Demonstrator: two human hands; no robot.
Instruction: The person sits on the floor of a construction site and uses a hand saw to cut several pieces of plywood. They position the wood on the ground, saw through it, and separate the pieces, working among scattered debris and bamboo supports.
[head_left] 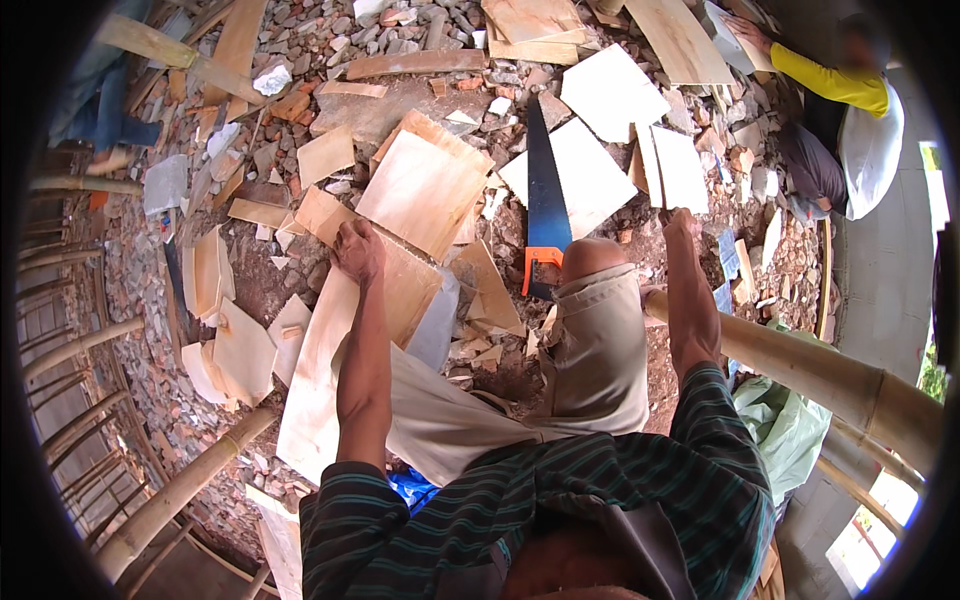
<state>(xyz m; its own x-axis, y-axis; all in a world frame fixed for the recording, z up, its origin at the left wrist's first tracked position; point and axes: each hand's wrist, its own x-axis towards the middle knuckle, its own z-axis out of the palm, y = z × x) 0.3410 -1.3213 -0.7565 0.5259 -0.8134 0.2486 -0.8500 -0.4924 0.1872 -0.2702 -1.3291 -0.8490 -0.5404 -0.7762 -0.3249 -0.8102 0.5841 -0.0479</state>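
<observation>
My left hand (358,250) curls its fingers over the edge of a long plywood board (318,385) that slants down beside my left leg. Just beyond it lies a larger pale plywood sheet (420,190). My right hand (683,228) is closed at the near edge of a white board (682,172); whatever sits inside its fingers is hidden. Between my hands, a handsaw (545,190) with a dark blade and orange handle points away from me, its handle next to my right knee. Another white board (578,180) lies partly under the blade.
Broken brick and stone rubble (350,45) covers the ground, with plywood offcuts (240,350) strewn at left. A thick bamboo pole (810,365) crosses at right, another (185,490) at lower left. A person in yellow sleeves (835,85) crouches at far right; another (105,105) is at upper left.
</observation>
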